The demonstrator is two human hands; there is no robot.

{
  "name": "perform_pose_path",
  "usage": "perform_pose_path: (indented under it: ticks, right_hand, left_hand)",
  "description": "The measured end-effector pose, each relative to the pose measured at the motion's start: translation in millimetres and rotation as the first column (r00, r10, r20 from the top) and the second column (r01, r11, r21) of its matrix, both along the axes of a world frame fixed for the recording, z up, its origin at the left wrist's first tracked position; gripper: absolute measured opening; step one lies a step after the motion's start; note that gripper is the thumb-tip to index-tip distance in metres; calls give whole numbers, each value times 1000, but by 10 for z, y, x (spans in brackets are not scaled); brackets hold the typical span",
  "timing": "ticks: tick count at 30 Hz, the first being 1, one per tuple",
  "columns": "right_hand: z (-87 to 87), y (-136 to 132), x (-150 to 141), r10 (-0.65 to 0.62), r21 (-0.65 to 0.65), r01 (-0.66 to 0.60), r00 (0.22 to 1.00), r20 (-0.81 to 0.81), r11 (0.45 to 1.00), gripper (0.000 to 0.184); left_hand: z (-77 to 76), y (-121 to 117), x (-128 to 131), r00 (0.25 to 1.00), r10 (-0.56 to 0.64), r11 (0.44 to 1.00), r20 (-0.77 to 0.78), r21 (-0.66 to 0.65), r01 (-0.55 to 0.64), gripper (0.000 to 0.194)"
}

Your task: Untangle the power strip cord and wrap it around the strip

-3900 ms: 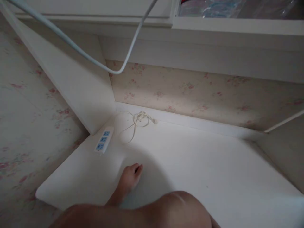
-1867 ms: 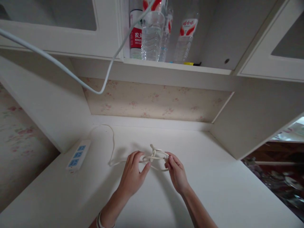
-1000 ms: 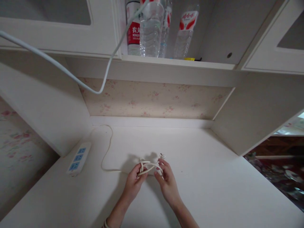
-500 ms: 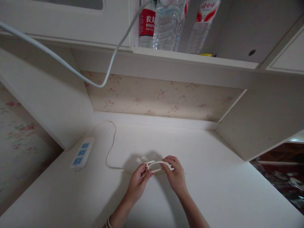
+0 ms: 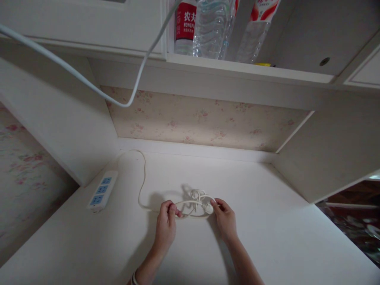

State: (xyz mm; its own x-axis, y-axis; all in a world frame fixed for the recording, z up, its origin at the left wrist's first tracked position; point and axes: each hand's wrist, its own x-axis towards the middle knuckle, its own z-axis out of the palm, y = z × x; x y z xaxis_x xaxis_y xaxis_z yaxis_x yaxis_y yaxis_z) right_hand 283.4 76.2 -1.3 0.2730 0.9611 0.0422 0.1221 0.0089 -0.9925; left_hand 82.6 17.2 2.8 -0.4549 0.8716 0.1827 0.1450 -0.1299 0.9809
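A thin cream cord (image 5: 194, 200) lies in a knotted bundle on the white desk (image 5: 267, 237). Its loose length runs back in a curve to a white power strip (image 5: 102, 190) with blue sockets at the left. My left hand (image 5: 165, 226) pinches the cord at the left side of the bundle. On the bundle's right side, my right hand (image 5: 225, 220) pinches it near a small white plug. Both hands hover just above the desk, a little apart, with the loops stretched between them.
A thicker grey cable (image 5: 89, 85) hangs across the upper left. Several water bottles (image 5: 212, 27) stand on the open shelf above, beside closed cabinet doors. Floral wallpaper (image 5: 202, 118) backs the alcove, and white side panels close it in left and right.
The bundle has been drawn from the back of the desk to the middle and taken in both hands. In the last half second my hands moved apart, stretching the loops.
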Motion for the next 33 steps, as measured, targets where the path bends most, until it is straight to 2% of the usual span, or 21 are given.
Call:
perform_pose_path:
  ticks: [4,6,8,15,17,19,21,24,27,33]
  right_hand:
    - [-65,-25,2,61,-19,-61,998,2,998,47]
    - [-111,-39,7,70,-33,-69,998,2,997,46]
    - [-143,-49,14,70,-32,-70,998,-5,997,46]
    - [-134,-48,36,63,-68,-65,998,-31,996,44]
    - [-133,-52,36,45,-54,-47,998,-32,997,43]
    - [-141,-54,35,31,-32,-32,999,-36,999,43]
    - [-157,-49,37,29,-34,-30,999,-45,999,42]
    - [-185,-34,40,26,-55,-29,999,-47,998,42]
    - [-199,-36,44,-12,-39,10,999,-50,999,42]
    - [-175,-83,52,-53,25,56,993,-107,998,38]
  left_hand:
    - [7,49,-37,978,121,993,169,-30,-117,27]
    - [1,59,-55,964,127,992,233,-6,-129,25]
    - [-6,48,-60,967,110,992,231,32,-120,25]
    - [-18,-59,-74,997,35,971,-67,238,-18,22]
    - [-32,-68,-97,983,60,958,-174,285,-8,22]
    - [-45,-65,-113,972,104,954,-210,297,-38,23]
    - [-48,-56,-115,977,145,957,-156,271,-99,23]
    - [-36,-31,-100,985,171,970,6,172,-169,23]
    - [-36,10,-92,981,144,984,131,91,-156,27]
    - [-49,78,-107,996,73,997,60,33,-75,33]
